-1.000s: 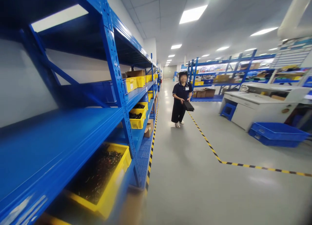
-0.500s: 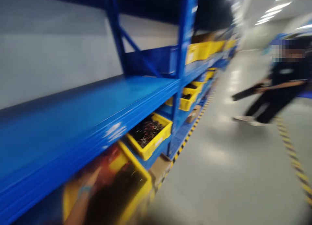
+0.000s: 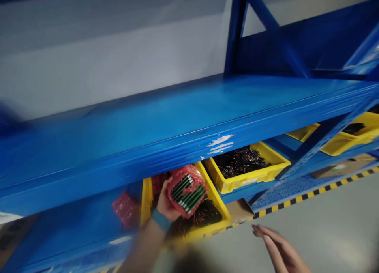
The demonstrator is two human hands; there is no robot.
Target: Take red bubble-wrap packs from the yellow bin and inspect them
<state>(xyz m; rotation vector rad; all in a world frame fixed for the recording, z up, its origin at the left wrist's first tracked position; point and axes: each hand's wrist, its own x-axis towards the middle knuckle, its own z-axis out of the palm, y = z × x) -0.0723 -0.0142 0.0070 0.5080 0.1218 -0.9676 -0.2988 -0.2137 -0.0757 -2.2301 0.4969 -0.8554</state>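
My left hand (image 3: 169,204), a blue band at its wrist, is closed around a red bubble-wrap bag (image 3: 194,178). Edges of several green circuit boards show through the bag's open end. Hand and bag are over a yellow bin (image 3: 226,214) on the lower shelf. Dark wired parts (image 3: 209,213) with reddish bits lie in that bin, beneath the bag. My right hand (image 3: 280,247) hangs over the floor to the right of the bin. Its fingers are stretched out, slightly blurred, and I see nothing held in them.
A blue shelf board (image 3: 166,111) spans the view above the bins. Another yellow bin (image 3: 248,178) of dark wired parts stands to the right. Red bubble wrap (image 3: 127,210) lies on the lower shelf at left. Yellow-black tape (image 3: 314,192) edges the grey floor, near a cardboard box (image 3: 238,211).
The view has swung left and down towards the shelf. My left hand now shows the bag of boards clearly above the bin. My right hand has come into view; the other person has left it.
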